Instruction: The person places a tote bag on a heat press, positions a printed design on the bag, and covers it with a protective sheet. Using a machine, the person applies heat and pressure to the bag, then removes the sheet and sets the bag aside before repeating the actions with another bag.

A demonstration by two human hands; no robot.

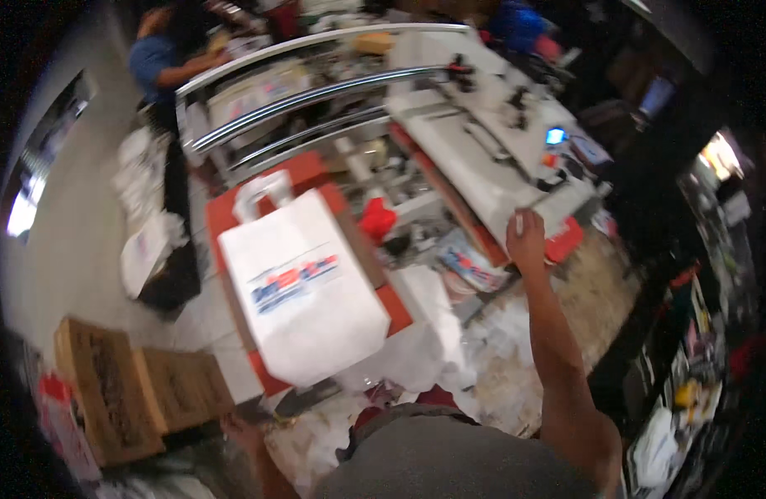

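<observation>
A white non-woven bag [304, 299] with a red and blue print lies flat on an orange-red board [220, 233], handles toward the back. To its right is a press with a white upper plate [466, 158] and an orange-red edge. My right hand [524, 233] is at the near end of that plate, fingers curled on its edge. My left hand [241, 437] hangs low beside cardboard boxes [175, 387], blurred, its fingers unclear.
A person in a blue shirt [154, 62] works at the back left behind a chrome rail [316, 91]. White bags [146, 241] are piled left. A red object [374, 216] sits amid machine parts. Shelves with clutter [691, 399] line the right.
</observation>
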